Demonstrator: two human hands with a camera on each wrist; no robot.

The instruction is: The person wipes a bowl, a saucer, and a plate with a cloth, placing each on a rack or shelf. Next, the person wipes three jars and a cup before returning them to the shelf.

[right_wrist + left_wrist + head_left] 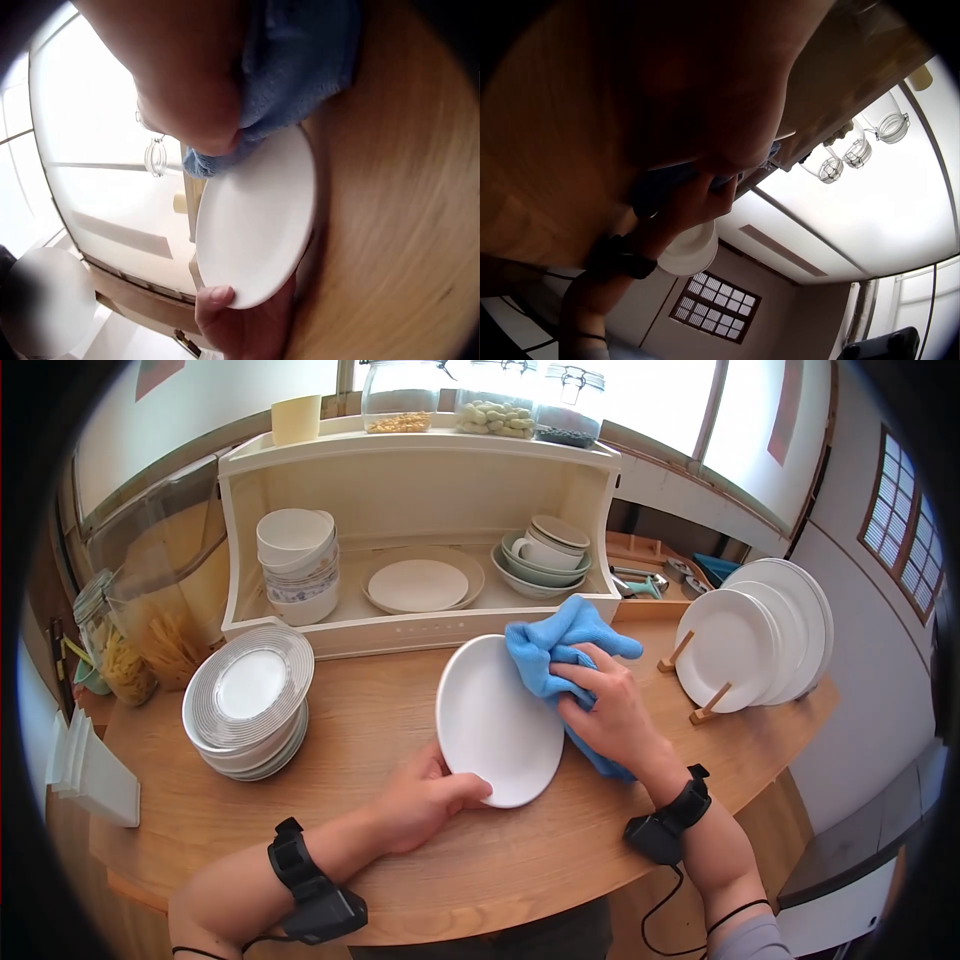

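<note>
A white plate (498, 725) is held tilted above the wooden table, its face toward the head camera. The left hand (425, 800) grips its lower left edge, thumb on the face and fingers behind. At the plate's upper right, the right hand (610, 710) holds a bunched blue cloth (570, 635) against the rim, and part of the cloth hangs down behind that hand. In the right wrist view the cloth (292, 67) covers one end of the plate (259, 217), and the left thumb lies on the other end. The left wrist view is dark around the left hand (712, 82).
Stacked plates (250, 685) stand at the left, near white containers (100, 770). A cream shelf (420, 632) at the back holds bowls (298, 540), plates and a cup (545, 552), with jars (495, 405) on top. More plates (725, 650) stand in a wooden rack at the right.
</note>
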